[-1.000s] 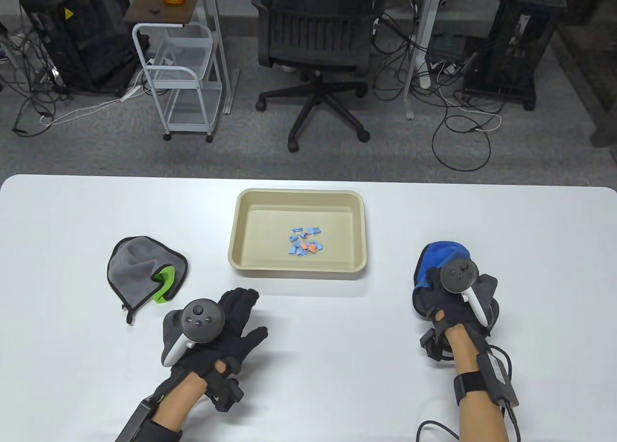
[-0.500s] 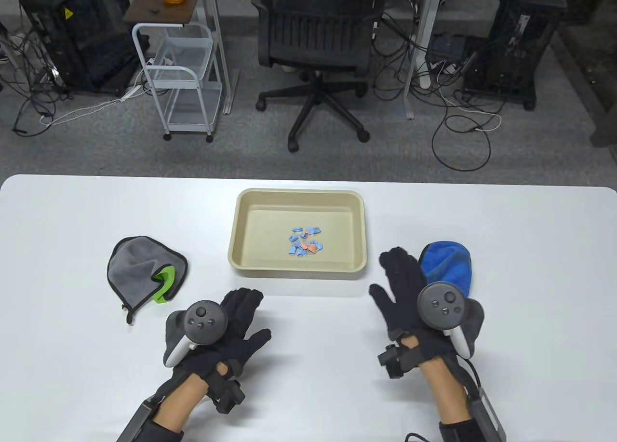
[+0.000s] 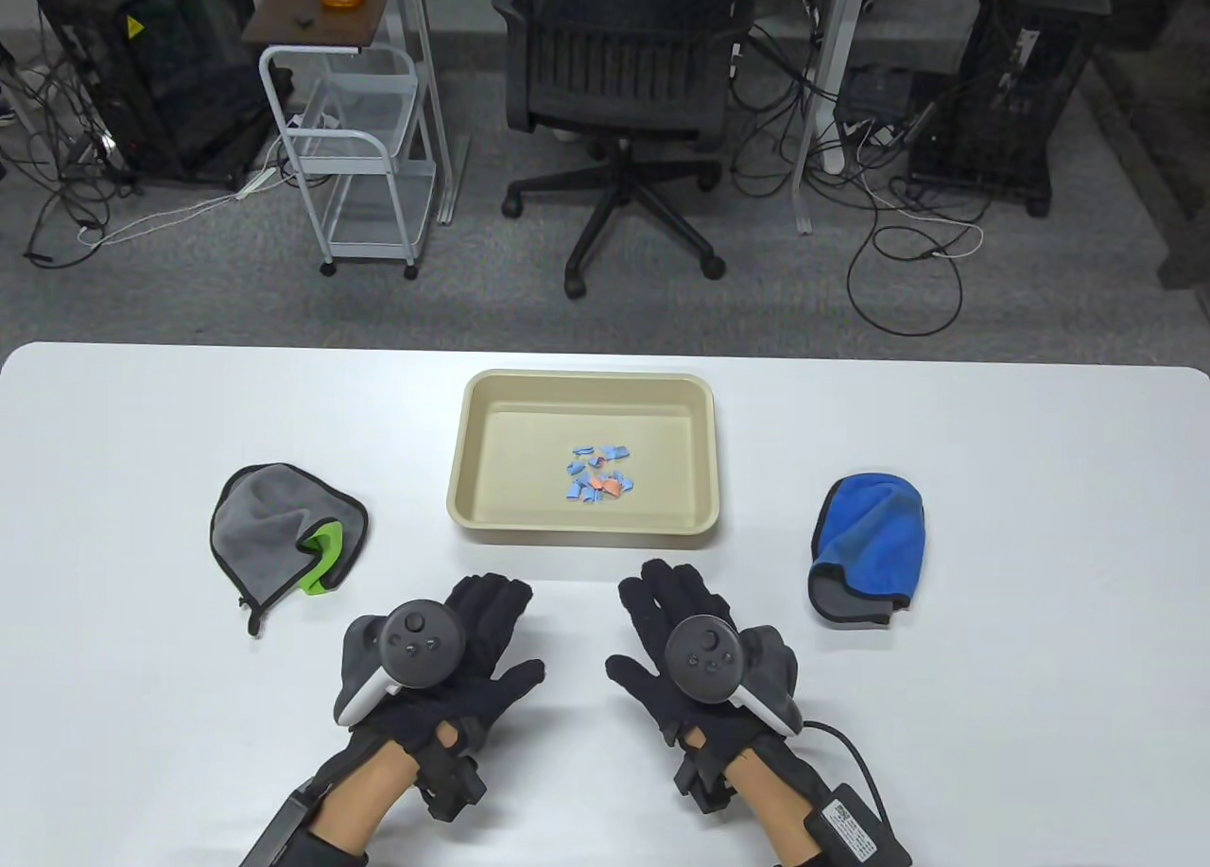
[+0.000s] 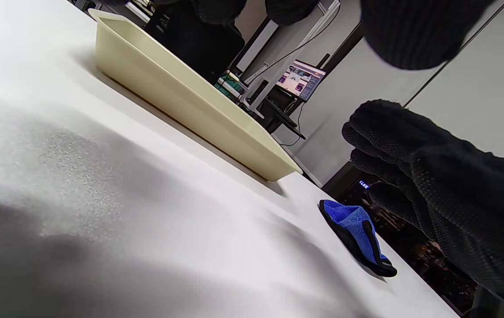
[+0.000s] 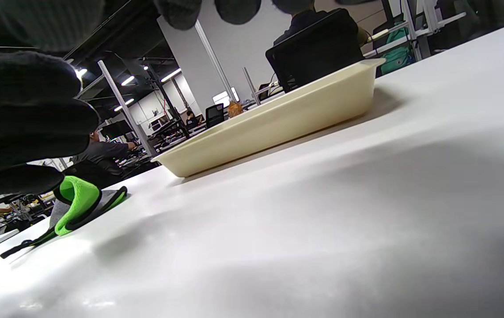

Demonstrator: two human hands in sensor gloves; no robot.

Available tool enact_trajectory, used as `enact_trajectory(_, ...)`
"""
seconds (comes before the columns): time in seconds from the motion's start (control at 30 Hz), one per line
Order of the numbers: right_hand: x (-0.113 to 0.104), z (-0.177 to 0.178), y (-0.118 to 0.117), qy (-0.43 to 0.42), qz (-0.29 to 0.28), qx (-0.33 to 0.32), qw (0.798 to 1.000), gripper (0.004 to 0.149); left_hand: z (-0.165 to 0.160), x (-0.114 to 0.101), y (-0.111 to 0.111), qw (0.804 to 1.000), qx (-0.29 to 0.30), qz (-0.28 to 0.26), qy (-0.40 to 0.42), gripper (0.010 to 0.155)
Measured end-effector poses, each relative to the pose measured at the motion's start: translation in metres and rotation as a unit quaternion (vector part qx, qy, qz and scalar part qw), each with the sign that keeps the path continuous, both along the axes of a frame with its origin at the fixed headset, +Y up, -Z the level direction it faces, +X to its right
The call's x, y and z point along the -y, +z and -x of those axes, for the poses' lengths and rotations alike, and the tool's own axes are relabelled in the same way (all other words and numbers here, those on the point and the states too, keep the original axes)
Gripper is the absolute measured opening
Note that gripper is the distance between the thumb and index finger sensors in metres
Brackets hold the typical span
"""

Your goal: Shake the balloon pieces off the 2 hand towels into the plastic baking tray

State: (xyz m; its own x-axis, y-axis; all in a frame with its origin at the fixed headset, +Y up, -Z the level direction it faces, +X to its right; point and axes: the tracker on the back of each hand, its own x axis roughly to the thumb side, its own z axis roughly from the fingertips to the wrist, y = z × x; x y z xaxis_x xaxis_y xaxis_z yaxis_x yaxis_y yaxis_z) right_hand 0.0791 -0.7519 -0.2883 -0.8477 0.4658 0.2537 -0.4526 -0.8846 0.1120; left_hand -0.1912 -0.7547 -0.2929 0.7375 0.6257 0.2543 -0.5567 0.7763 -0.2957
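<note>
Both hands flat, fingers straight, holding nothing near the table's [image 3: 132, 763] front edge: left hand [image 3: 444, 654], right hand [image 3: 704, 664]; balloon pieces [image 3: 598, 477] in mid-tray [image 3: 473, 442], towels flanking, grey [image 3: 274, 527], blue [image 3: 870, 546]; likely risk, scraps hidden in folds.

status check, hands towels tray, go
Left hand and right hand open, holding nothing. Balloon pieces in tray; grey towel and blue towel flat on table. Nothing in the way.
</note>
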Motion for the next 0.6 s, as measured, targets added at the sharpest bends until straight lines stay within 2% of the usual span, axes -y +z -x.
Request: enact_trajectory(0.6,-0.0018,0.0031,0.001,-0.001,-0.008,-0.01,1.0,0.077,-0.0002,-0.0008,0.0005,1.0,0.003,-0.001,-0.002,0.083)
